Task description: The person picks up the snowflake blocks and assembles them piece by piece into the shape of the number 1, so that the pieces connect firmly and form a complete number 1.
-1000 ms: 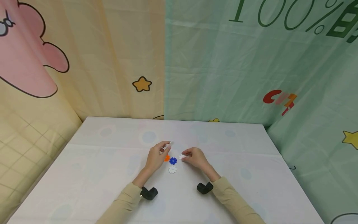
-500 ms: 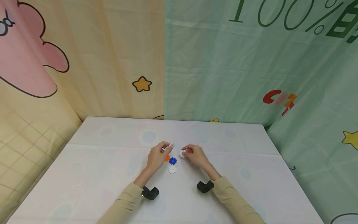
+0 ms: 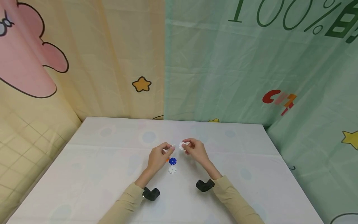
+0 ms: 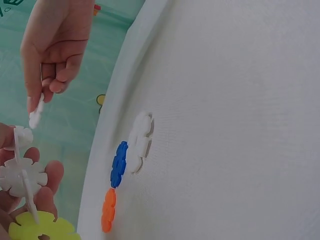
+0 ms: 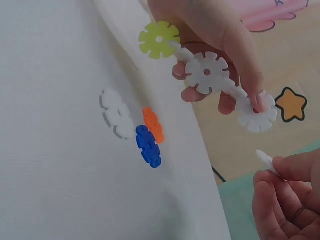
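Observation:
My left hand (image 3: 157, 157) grips a chain of interlocking snowflake discs above the table. In the right wrist view the chain runs from a yellow-green disc (image 5: 150, 42) through a white disc (image 5: 195, 75) to another white disc (image 5: 257, 122) under the thumb. Edge-on white pieces link them. My right hand (image 3: 197, 151) pinches a single white disc (image 3: 181, 145) between thumb and fingers, a small gap from the chain's white end. Below lie a blue disc (image 3: 172, 161), a white disc (image 3: 172, 170) and an orange disc (image 5: 153, 125), which my left hand partly covers in the head view.
The discs lie on a table with a white cloth (image 3: 112, 180). Printed curtains (image 3: 212, 77) hang behind the table and along its sides. A black wrist camera (image 3: 151, 194) sits at the left cuff, another black camera (image 3: 205, 185) at the right.
My right hand has lifted the white disc up and away from the table, level with the chain. The left hand has shifted slightly right, turning the chain. The loose discs have stayed put.

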`<action>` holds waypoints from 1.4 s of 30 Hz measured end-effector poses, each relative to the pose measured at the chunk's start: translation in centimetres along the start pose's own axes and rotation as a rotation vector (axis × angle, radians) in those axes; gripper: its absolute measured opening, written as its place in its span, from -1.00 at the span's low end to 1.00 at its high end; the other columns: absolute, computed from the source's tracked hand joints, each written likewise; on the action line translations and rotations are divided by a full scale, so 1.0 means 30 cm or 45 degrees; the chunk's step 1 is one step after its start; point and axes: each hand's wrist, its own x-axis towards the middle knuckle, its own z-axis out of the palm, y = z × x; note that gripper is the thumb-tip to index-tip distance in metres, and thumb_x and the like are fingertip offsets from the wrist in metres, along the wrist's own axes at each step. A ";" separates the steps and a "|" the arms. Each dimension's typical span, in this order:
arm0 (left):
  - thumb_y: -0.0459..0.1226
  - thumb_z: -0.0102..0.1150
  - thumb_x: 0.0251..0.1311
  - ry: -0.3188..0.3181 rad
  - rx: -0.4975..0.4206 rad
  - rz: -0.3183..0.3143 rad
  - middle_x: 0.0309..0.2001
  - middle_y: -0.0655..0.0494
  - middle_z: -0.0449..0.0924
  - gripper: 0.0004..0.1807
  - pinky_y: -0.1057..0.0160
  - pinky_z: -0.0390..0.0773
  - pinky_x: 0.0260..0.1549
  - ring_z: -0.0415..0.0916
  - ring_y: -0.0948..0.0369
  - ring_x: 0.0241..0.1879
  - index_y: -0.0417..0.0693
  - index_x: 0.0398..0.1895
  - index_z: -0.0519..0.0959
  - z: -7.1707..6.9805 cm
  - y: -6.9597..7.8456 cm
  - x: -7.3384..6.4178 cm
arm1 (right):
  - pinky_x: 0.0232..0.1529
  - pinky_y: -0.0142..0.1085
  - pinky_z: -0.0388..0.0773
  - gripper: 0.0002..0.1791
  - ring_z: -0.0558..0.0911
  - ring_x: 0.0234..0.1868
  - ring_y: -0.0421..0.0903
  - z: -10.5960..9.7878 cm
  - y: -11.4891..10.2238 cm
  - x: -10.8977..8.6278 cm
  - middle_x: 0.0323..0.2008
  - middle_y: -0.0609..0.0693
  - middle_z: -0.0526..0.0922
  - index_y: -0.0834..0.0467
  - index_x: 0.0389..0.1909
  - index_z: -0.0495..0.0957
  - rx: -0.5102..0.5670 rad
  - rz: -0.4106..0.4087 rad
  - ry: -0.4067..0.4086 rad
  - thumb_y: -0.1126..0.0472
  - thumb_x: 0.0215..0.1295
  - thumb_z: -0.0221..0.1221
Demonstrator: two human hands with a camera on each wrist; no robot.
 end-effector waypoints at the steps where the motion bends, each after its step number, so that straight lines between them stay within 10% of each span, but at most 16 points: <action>1: -0.05 0.24 0.21 0.001 0.000 0.000 -0.38 0.08 0.63 -0.79 0.40 0.33 -0.63 0.37 0.34 -0.62 0.02 -0.34 0.63 0.001 0.001 0.000 | -0.48 -0.36 0.58 -0.77 0.56 -0.60 -0.17 -0.001 -0.006 0.000 -0.59 0.01 0.54 0.21 -0.10 0.62 0.019 -0.013 0.012 0.20 0.27 0.24; 28: -0.15 0.23 0.24 0.068 0.157 0.243 -0.61 0.19 0.54 -0.86 0.45 0.16 -0.68 0.21 0.38 -0.69 0.01 -0.40 0.61 0.016 0.023 0.005 | -0.60 -0.46 0.49 -0.82 0.55 -0.65 -0.24 0.039 -0.074 -0.015 -0.60 0.11 0.64 0.27 -0.19 0.65 0.080 -0.168 0.175 0.28 0.22 0.27; 42: -0.15 0.24 0.23 0.091 0.177 0.275 -0.63 0.17 0.54 -0.85 0.46 0.17 -0.70 0.20 0.41 -0.69 -0.01 -0.40 0.60 0.019 0.023 0.008 | -0.50 -0.42 0.60 -0.76 0.61 -0.63 -0.25 0.041 -0.064 -0.014 -0.49 0.17 0.70 0.29 -0.15 0.66 0.246 0.001 0.128 0.23 0.24 0.27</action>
